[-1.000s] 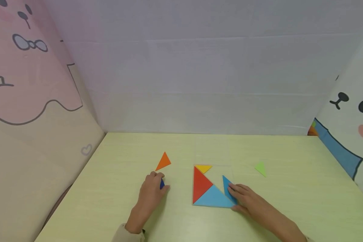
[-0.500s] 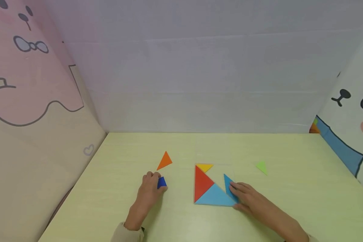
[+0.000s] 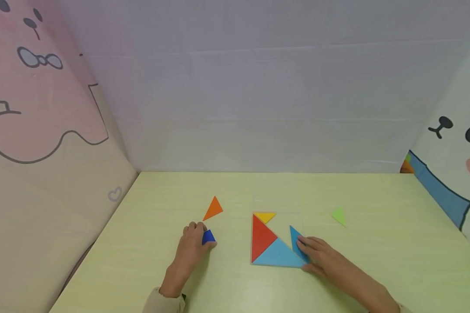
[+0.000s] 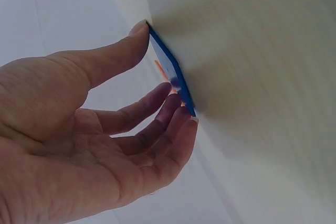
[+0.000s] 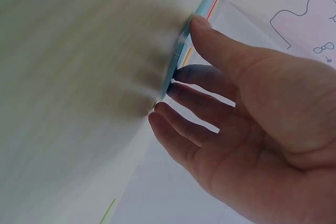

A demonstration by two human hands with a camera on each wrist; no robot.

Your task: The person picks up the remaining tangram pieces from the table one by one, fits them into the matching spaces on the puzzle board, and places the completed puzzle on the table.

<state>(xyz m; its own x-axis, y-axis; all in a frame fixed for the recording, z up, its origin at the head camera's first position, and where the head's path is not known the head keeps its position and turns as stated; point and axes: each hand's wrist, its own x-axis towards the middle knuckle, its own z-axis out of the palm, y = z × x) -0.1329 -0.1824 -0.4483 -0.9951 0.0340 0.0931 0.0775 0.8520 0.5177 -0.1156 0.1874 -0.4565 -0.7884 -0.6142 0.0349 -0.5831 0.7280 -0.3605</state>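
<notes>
My left hand (image 3: 190, 242) holds a dark blue tangram piece (image 3: 209, 236) by its edges, between thumb and fingertips; in the left wrist view the blue piece (image 4: 170, 64) lies low over the table. My right hand (image 3: 322, 255) grips a mid-blue tangram piece (image 3: 295, 238), fingertips on its right side and thumb at its lower end. This piece lies along the slanted edge of a large light blue triangle (image 3: 278, 255). A large red triangle (image 3: 262, 238) adjoins the light blue one, with a small yellow triangle (image 3: 265, 217) at its top. Part of each held piece is hidden by fingers.
An orange triangle (image 3: 214, 208) lies just beyond my left hand. To the right, past my right hand, is a small green triangle (image 3: 339, 217). The pale table (image 3: 376, 195) meets a white back wall and printed side panels.
My left hand has shifted slightly left relative to the other pieces, and more of the dark blue piece shows. My right hand has stayed nearly still.
</notes>
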